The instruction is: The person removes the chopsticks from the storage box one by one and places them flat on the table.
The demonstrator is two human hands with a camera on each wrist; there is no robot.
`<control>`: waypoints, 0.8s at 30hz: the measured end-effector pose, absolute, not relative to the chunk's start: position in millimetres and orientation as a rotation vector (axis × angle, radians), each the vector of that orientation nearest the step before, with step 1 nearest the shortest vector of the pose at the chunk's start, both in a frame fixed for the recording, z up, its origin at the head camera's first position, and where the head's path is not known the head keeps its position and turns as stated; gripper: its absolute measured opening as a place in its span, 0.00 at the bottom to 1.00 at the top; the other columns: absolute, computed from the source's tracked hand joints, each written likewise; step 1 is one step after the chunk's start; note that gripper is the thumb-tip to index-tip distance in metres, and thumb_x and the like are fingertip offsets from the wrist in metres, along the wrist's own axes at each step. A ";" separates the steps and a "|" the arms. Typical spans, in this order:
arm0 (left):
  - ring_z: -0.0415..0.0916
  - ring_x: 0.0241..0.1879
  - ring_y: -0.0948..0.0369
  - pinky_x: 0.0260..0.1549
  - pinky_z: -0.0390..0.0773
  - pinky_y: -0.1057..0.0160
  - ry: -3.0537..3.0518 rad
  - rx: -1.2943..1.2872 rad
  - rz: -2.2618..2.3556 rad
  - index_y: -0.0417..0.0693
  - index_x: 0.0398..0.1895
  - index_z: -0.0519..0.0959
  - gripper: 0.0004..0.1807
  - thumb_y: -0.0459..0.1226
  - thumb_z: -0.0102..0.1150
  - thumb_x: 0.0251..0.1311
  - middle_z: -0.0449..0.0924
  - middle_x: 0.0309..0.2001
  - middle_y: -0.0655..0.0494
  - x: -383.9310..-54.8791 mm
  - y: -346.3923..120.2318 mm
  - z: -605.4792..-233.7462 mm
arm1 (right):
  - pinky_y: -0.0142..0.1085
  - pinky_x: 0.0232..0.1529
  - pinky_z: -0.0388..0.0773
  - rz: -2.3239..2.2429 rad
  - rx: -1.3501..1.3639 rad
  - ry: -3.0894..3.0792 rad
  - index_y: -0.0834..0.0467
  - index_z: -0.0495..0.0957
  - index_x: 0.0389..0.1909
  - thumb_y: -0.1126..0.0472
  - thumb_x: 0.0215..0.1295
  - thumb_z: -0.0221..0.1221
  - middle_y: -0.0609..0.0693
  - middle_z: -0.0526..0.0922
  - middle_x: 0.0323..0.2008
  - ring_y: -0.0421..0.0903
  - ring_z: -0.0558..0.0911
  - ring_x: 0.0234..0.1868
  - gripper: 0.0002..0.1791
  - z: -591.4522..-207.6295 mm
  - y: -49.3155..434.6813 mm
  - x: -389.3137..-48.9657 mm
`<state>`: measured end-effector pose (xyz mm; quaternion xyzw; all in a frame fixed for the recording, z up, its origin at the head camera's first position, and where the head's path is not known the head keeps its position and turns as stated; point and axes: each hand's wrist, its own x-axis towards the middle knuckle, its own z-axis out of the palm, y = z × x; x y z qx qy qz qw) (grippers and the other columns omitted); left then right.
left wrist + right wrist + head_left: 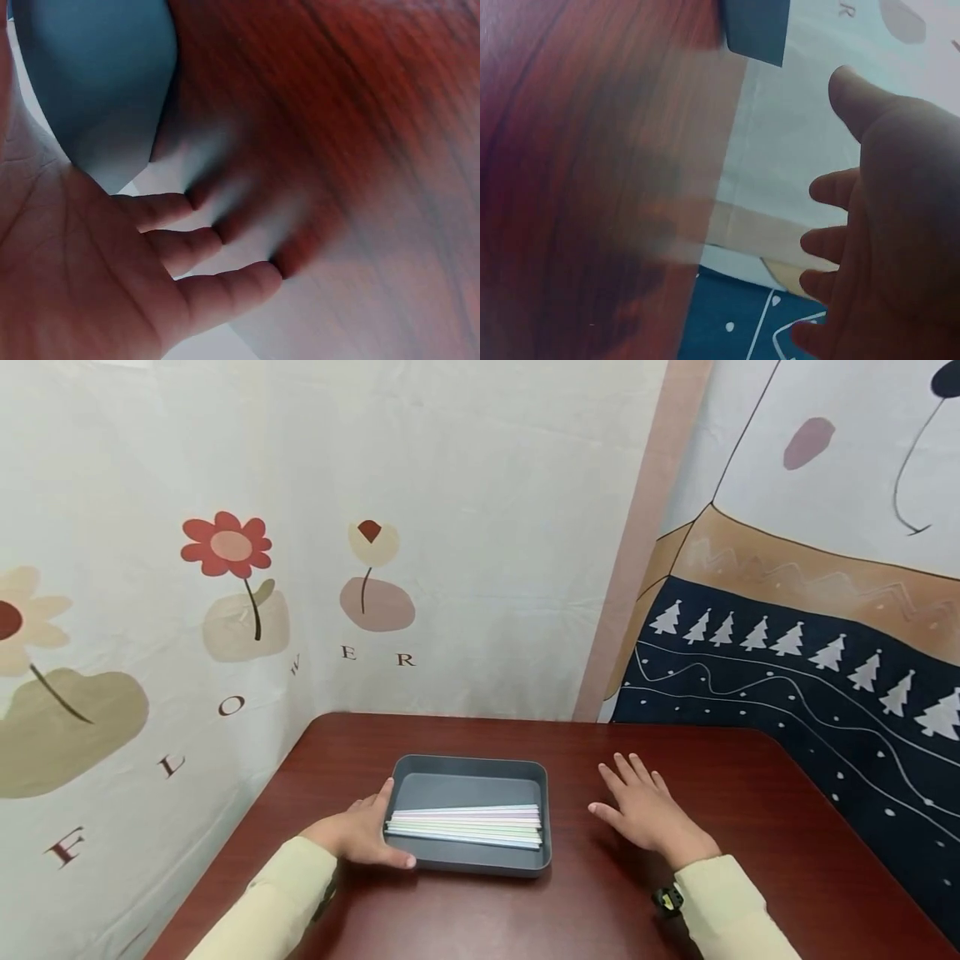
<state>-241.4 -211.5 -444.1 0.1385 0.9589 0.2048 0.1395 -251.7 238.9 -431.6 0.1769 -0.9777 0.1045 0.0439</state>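
A shallow grey tray [468,768] lies on the table in the head view. Several long thin pastel sticks [465,825] lie side by side across its front half; their exact kind is unclear. My left hand [363,832] is at the tray's left side, the thumb extended along the front-left corner and the other fingers along the left wall. In the left wrist view three fingers [229,294] are straight and spread by the tray's wall [97,82]. Away to the right of the tray, my right hand [647,814] hovers over the table, palm down, fingers spread, holding nothing.
The dark red wooden table [480,910] has rounded far corners. Behind and left of it hangs a pale flower-printed cloth [480,527]; on the right is a navy cloth [750,685] with white trees. Dark devices sit at both wrists.
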 end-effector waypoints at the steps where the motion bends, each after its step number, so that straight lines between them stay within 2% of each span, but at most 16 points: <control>1: 0.56 0.67 0.31 0.61 0.61 0.37 2.775 0.401 0.592 0.26 0.75 0.38 0.78 0.63 0.76 0.36 0.58 0.69 0.27 -241.5 -210.8 -444.7 | 0.66 0.66 0.49 0.308 0.563 -2.987 0.61 0.64 0.73 0.37 0.69 0.55 0.67 0.57 0.73 0.68 0.50 0.74 0.41 -430.5 238.8 -252.3; 10: 0.58 0.68 0.36 0.62 0.61 0.38 2.725 0.406 0.624 0.29 0.76 0.39 0.77 0.64 0.76 0.35 0.58 0.70 0.29 -242.5 -212.7 -440.3 | 0.60 0.67 0.56 0.189 0.793 -2.964 0.58 0.66 0.72 0.38 0.67 0.58 0.62 0.59 0.74 0.63 0.53 0.75 0.40 -423.0 232.3 -257.6; 24: 0.54 0.69 0.32 0.61 0.61 0.36 2.721 0.348 0.630 0.31 0.77 0.39 0.79 0.65 0.76 0.34 0.57 0.71 0.31 -241.2 -213.8 -440.1 | 0.55 0.66 0.61 0.137 1.057 -2.936 0.52 0.68 0.72 0.41 0.67 0.60 0.56 0.62 0.73 0.57 0.58 0.74 0.36 -411.4 198.8 -271.8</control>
